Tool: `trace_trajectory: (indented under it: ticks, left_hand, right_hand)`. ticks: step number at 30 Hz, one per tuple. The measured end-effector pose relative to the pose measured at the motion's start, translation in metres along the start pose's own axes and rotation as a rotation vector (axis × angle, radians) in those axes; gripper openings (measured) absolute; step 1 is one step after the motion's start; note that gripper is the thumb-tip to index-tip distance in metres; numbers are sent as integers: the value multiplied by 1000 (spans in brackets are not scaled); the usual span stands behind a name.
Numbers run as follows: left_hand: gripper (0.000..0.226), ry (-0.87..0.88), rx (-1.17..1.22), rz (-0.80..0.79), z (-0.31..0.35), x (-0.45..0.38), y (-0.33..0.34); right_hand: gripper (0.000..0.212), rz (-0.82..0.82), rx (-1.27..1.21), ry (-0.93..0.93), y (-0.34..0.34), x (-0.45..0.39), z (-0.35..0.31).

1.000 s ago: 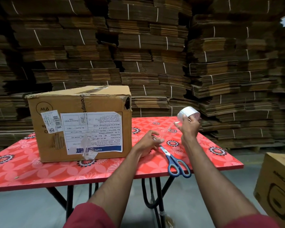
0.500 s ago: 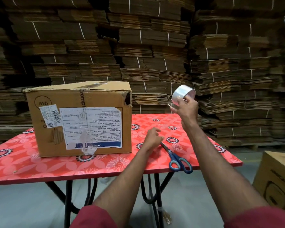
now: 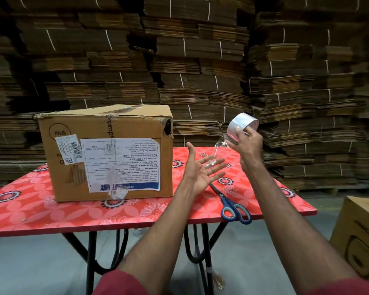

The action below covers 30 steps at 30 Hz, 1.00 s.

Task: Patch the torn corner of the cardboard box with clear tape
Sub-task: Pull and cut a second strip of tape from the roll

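A brown cardboard box (image 3: 107, 154) with white labels stands on the red flowered table (image 3: 51, 211). Its upper right corner (image 3: 167, 127) is torn open, showing a dark hole. My right hand (image 3: 246, 143) holds a roll of clear tape (image 3: 241, 125) up in the air to the right of that corner. A strip of clear tape (image 3: 216, 152) hangs from the roll down to my left hand (image 3: 202, 169). That hand is palm up with fingers spread, and the strip's end touches its fingertips.
Blue-handled scissors (image 3: 232, 206) lie on the table below my hands, near its front right edge. A second cardboard box (image 3: 360, 235) stands on the floor at the right. Tall stacks of flattened cardboard (image 3: 200, 60) fill the background.
My left hand has risen off the table and opened palm up. My right hand has kept the roll raised, and a strip of tape now stretches between roll and left fingers.
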State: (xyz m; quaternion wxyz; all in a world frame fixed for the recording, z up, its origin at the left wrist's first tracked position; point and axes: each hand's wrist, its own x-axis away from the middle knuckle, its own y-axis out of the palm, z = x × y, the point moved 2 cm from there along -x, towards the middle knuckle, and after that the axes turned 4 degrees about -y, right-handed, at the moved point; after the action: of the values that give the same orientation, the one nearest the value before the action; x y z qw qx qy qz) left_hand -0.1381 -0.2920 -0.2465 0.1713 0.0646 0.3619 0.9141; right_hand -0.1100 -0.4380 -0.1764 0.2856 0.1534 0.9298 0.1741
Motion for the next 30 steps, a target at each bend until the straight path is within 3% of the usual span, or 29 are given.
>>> trace_trajectory:
  ticks: [3, 8, 11, 21, 26, 30]
  left_hand:
    - [104, 3, -28, -24, 1, 6, -3]
    - [35, 52, -323, 41, 1, 7, -7]
    - [13, 76, -329, 88, 1, 8, -11]
    - [22, 102, -282, 150, 0, 10, -20]
    - [18, 150, -277, 201, 1, 8, -23]
    - [16, 165, -358, 189, 0, 8, -32]
  right_hand:
    - [33, 12, 19, 0, -4, 0, 2]
    - [27, 11, 44, 4, -4, 3, 2]
    - [29, 8, 50, 8, -4, 6, 4]
    - [18, 64, 24, 23, -14, 12, 19]
    - [27, 119, -20, 49, -20, 18, 20]
    - [9, 154, -49, 77, -26, 20, 16]
